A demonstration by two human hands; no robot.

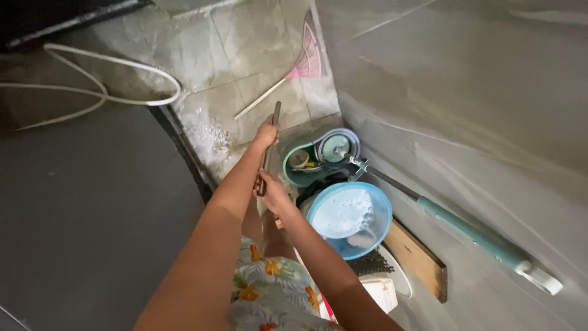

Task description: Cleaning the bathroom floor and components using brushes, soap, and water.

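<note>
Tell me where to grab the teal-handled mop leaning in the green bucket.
Grip the teal mop handle on its thick teal sleeve, reaching from the open left side: it slants along the wall with its head in the green bucket, so the wall blocks the right.

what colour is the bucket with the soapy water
Light blue bucket, white foam inside, seen best in the head view, just beside the right hand.

Wet tiled floor (pixel 245 49) (foamy in spots) meets a grey wall (pixel 465 79) in dim light

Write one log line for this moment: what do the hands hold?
left hand: grips stick handle high | right hand: grips it lower | nearby: blue soapy bucket, teal mop
</note>
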